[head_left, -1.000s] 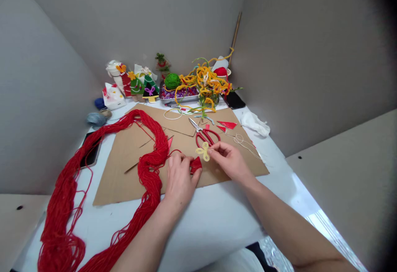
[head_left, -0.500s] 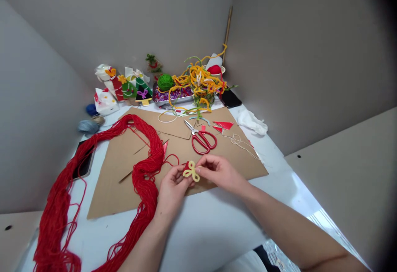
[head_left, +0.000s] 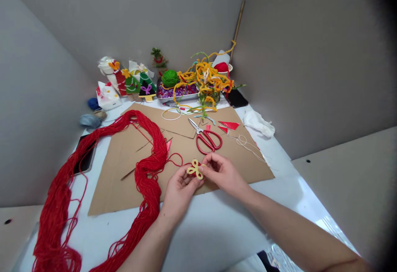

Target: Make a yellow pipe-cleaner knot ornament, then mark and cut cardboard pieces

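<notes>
Cardboard point(head_left: 124, 197): lay on the white table point(head_left: 214, 222).
Yellow loops point(head_left: 195, 169): between both hands, pointed away, left and near-right; I couldn't tell a long axis.
Left hand point(head_left: 179, 191): pinched the red piece point(head_left: 199, 164) behind.
Right hand point(head_left: 225, 176): pinched the loops.

Upper middle of the frame: I note a metal tray point(head_left: 182, 97) of purplish beads point(head_left: 173, 92), with a green yarn ball point(head_left: 170, 78) at its back. To its right I see tangled orange yarn point(head_left: 207, 75), green strands mixed in. Upper left: small tree figures, one green with an orange star point(head_left: 132, 85). White pouch point(head_left: 108, 97) nearer me. Left: deep-blue yarn ball point(head_left: 93, 104), grey-blue one point(head_left: 89, 121) just below. Lower down, a dark phone point(head_left: 87, 158), partly covered. Centre: red-handled scissors point(head_left: 205, 137) on cardboard point(head_left: 245, 168). Right of centre: a red scrap point(head_left: 230, 125), loose white thread point(head_left: 245, 141). Farther right, I have crumpled white tissue point(head_left: 259, 123). Thin wooden stick point(head_left: 238, 25), upper right of middle, upright but tilted.
</notes>
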